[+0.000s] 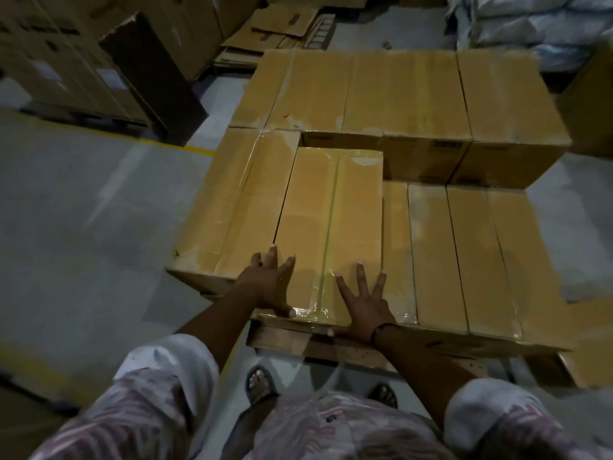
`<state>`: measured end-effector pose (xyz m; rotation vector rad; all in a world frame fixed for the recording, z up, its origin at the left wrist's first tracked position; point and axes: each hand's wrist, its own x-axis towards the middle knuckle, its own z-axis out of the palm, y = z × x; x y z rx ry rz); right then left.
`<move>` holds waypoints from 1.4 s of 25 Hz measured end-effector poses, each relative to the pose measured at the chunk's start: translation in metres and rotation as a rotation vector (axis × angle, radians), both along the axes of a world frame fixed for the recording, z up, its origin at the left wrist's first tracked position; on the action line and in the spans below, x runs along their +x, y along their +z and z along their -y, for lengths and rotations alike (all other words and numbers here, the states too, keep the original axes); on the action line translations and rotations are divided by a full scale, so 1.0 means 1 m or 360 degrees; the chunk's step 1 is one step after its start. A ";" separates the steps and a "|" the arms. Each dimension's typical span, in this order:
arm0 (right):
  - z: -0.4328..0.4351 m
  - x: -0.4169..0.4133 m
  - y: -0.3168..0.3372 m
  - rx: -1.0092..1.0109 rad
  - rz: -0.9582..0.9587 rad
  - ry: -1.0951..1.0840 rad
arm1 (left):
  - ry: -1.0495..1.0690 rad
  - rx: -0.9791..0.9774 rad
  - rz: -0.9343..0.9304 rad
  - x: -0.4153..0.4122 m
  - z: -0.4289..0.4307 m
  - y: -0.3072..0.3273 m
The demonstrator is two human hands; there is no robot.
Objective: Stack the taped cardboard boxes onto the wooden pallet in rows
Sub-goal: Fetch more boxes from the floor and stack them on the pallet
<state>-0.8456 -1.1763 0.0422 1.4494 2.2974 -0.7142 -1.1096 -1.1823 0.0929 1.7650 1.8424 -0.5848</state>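
A long taped cardboard box (331, 220) lies on top of the front row of boxes on the wooden pallet (298, 340). My left hand (265, 283) rests flat on its near left corner, fingers spread, thumb at the near edge. My right hand (363, 303) lies flat on its near right corner with straight fingers, thumb hooked over the near edge. A box of equal height (232, 207) sits directly to its left. Lower boxes (464, 254) fill the front row to the right. A taller back row of boxes (398, 94) stands behind.
Big cartons (66, 54) stand at the far left behind a yellow floor line (185, 147). Flattened cardboard (282, 24) lies beyond the pallet. White sacks (530, 21) are piled at the far right. Grey floor spreads to the left. My sandalled feet (260, 383) stand at the pallet's near edge.
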 end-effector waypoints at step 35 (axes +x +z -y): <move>-0.075 -0.022 0.013 -0.0066 -0.0612 -0.1106 | -0.0211 0.0045 -0.0008 -0.028 -0.058 0.002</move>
